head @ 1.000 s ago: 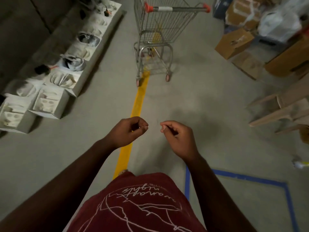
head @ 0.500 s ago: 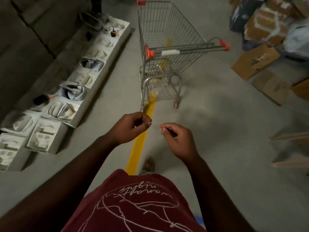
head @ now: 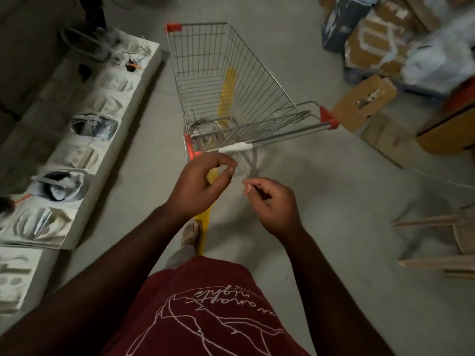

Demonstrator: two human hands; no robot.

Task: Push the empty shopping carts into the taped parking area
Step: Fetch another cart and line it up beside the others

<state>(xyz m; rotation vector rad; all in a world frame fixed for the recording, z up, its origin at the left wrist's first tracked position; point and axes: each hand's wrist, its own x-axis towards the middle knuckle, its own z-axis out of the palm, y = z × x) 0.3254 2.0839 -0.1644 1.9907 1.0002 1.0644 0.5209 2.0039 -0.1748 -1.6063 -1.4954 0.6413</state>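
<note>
An empty wire shopping cart [head: 226, 80] with red corner caps stands just ahead, astride a yellow floor tape line [head: 203, 227]. Its handle bar [head: 280, 137] runs from lower left up to the right, with a white sleeve near the left end. My left hand [head: 200, 186] hovers just below the handle's left end, its fingers loosely curled and parted, touching nothing. My right hand [head: 275, 204] is lower and further from the bar, with its fingers curled in and nothing in it. No blue tape is in view.
White moulded packing trays [head: 64, 163] line the left wall. Cardboard boxes [head: 365, 101] and bags pile up at the back right. Pale wooden chair legs [head: 437, 242] jut in at the right edge. My sandalled foot [head: 191, 232] is on the floor beside the yellow line.
The cart has come much closer, its handle now right above my hands. The blue floor tape has dropped out of view. My left hand's fingers have parted.
</note>
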